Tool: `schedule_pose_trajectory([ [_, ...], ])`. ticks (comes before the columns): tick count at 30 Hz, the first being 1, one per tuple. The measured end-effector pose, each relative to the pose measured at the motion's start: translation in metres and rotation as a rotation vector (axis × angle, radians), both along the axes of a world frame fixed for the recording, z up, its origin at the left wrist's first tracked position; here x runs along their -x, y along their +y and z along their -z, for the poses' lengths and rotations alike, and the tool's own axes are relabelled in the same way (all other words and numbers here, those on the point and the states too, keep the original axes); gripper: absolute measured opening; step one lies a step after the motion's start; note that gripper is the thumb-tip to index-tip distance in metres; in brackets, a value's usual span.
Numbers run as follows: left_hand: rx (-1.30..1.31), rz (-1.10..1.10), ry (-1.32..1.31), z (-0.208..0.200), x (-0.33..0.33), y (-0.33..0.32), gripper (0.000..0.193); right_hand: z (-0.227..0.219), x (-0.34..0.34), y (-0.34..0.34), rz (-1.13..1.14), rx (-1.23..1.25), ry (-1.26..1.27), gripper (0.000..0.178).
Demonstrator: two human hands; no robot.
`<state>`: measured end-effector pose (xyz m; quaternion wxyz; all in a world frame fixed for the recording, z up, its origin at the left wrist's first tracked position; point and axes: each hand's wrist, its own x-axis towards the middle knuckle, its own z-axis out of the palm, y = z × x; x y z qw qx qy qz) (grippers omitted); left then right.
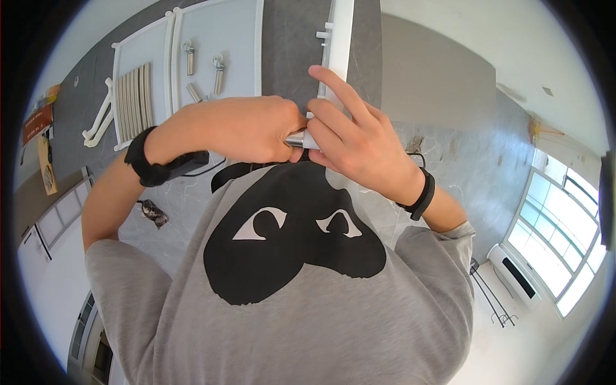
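In front of my chest, my left hand (273, 131) is closed in a fist around a short silver metal tube (295, 138). The tube's visible end meets a white part under the fingers of my right hand (353, 138). That hand grips the near end of a long white bar (341, 54), with its index finger raised and stretched out. The bar runs away from me toward the upper edge and has small white pegs along its left side. Fingers cover the exact joint between tube and bar.
White-framed panels (218, 19) lie at the far left. On them rest several beige slats (135, 96) and metal tubes, two with caster wheels (219, 63). White bent pipes (99, 122) lie beside them. A dark crumpled object (153, 213) is on the grey floor.
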<state>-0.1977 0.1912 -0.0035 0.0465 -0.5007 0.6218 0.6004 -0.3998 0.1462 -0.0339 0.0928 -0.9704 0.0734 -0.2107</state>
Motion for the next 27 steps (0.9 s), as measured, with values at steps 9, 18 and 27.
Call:
schedule_pose_trajectory([
  [9, 0.700, 0.045, -0.189, 0.014, 0.015, 0.027, 0.011, -0.002, 0.012, -0.004, 0.010, -0.035, -0.006, 0.031],
  [18, 0.948, -0.701, -0.868, 0.047, -0.058, 0.037, 0.037, 0.004, 0.044, -0.041, 0.130, -0.036, -0.003, 0.032],
  [27, 0.994, -0.234, -1.028, 0.280, -0.150, 0.062, 0.019, 0.008, 0.083, -0.009, 0.685, -0.306, -0.173, 0.086],
])
